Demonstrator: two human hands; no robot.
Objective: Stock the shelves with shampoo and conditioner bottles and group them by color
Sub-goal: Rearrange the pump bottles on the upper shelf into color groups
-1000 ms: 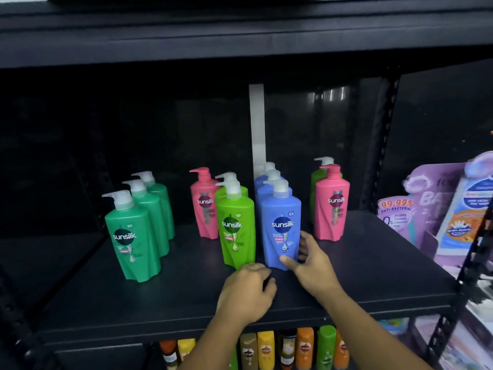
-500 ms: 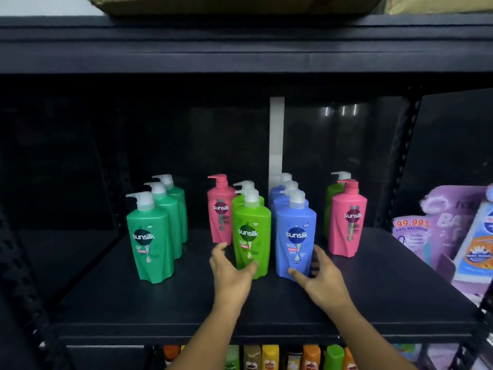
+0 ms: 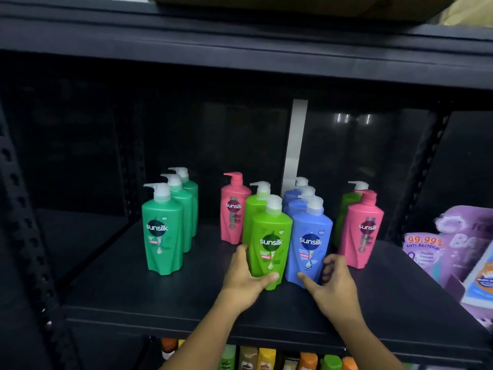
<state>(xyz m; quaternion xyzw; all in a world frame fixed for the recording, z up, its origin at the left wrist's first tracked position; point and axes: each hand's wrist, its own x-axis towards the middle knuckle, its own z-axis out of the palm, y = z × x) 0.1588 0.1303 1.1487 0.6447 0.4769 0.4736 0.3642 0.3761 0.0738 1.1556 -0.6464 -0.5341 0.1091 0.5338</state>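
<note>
Pump bottles stand on a black shelf (image 3: 133, 295). My left hand (image 3: 246, 276) grips the base of the front light green bottle (image 3: 270, 241), thumb across its front. My right hand (image 3: 330, 287) grips the base of the front blue bottle (image 3: 309, 244) beside it. A second light green bottle (image 3: 254, 209) and two more blue bottles (image 3: 296, 200) stand behind them. Three dark green bottles (image 3: 162, 231) form a row at the left. One pink bottle (image 3: 233, 209) stands at the back middle, another pink bottle (image 3: 362, 231) at the right with a light green one (image 3: 346, 206) behind it.
Purple and blue refill pouches (image 3: 450, 244) hang at the right past a black upright (image 3: 416, 182). An upper shelf (image 3: 240, 49) hangs close overhead with cardboard on it. Small coloured bottles (image 3: 266, 356) fill the shelf below. The shelf's left part is dark.
My left hand went from a fist on the shelf edge forward to the light green bottle and closed around its base. My right hand's fingers curled around the blue bottle's base.
</note>
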